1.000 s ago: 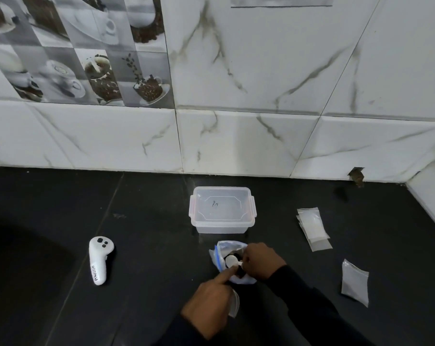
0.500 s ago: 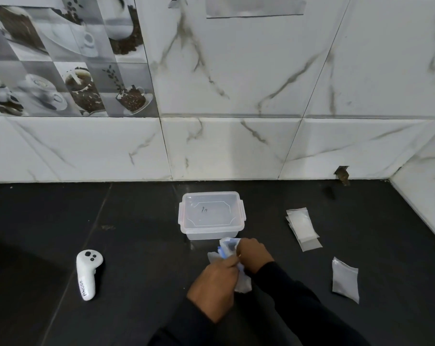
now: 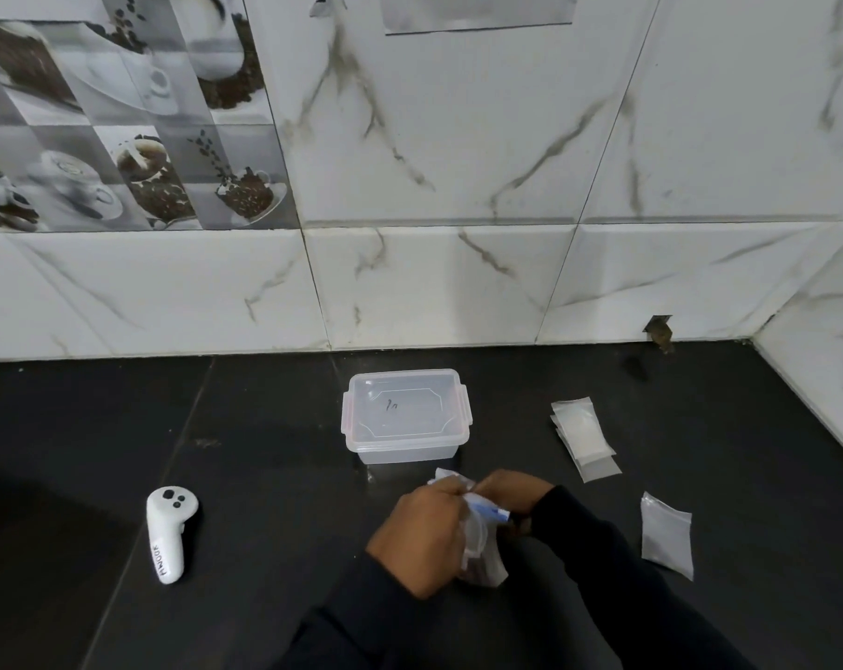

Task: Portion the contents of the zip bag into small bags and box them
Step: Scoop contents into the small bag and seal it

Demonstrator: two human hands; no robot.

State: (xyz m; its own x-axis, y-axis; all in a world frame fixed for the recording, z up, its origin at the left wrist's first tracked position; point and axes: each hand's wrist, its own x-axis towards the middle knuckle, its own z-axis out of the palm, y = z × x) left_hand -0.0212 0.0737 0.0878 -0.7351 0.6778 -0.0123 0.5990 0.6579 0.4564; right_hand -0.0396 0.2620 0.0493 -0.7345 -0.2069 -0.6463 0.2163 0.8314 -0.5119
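Both hands closed on the zip bag [image 3: 480, 539]: left hand [image 3: 421, 536] wrapped around its side, right hand [image 3: 511, 490] pinching the blue-striped top. Bag held just above the dark desk [image 3: 264, 476], near the lidded clear plastic box [image 3: 406, 414]. Stack of small bags [image 3: 581, 435] and one loose small bag [image 3: 666, 536] located to the right. White controller [image 3: 169, 531] lying well left.

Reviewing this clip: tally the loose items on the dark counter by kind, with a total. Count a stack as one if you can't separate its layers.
Zip bag, held in both hands: 1
Clear lidded box: 1
Stack of small bags (layers not countable): 1
Single small bag, lying apart: 1
White handheld controller: 1
Total: 5
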